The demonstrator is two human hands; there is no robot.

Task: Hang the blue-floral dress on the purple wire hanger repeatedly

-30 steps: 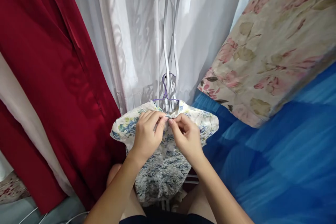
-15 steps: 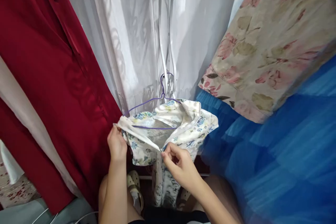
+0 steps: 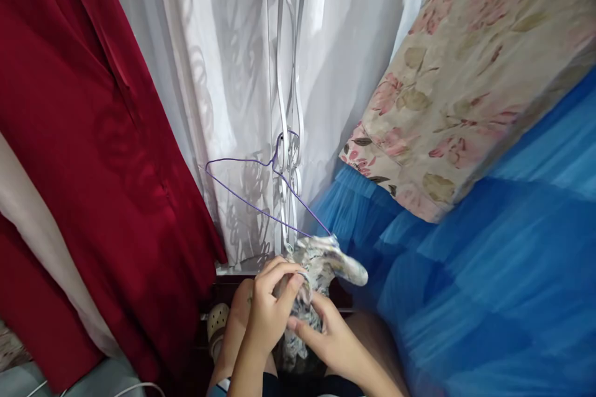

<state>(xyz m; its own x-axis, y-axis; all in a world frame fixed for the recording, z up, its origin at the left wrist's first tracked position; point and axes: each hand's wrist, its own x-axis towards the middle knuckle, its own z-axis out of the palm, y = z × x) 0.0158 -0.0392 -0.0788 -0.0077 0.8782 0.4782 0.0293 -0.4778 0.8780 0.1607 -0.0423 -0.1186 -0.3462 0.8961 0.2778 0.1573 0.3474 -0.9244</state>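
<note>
My left hand [image 3: 270, 310] and my right hand [image 3: 326, 338] are both closed on a small floral garment [image 3: 326, 260], white with blue and green flowers, bunched low in front of me. One corner of the garment still hangs on the right end of a thin purple wire hanger [image 3: 254, 183]. The hanger is tilted, its left arm bare, and its hook sits on a white metal window grille [image 3: 286, 105] behind a sheer white curtain [image 3: 223, 87].
A dark red garment [image 3: 84, 136] hangs on the left. A blue tulle fabric [image 3: 475, 285] and a cream cloth with pink flowers [image 3: 470, 74] fill the right. My knees and a sandal [image 3: 216, 325] show below. Pale cords [image 3: 135, 388] lie at the bottom left.
The floral garment was buttoned on the hanger, then opened and pulled off its left arm. Now it is gathered down into both hands and the hanger tilts, almost bare.
</note>
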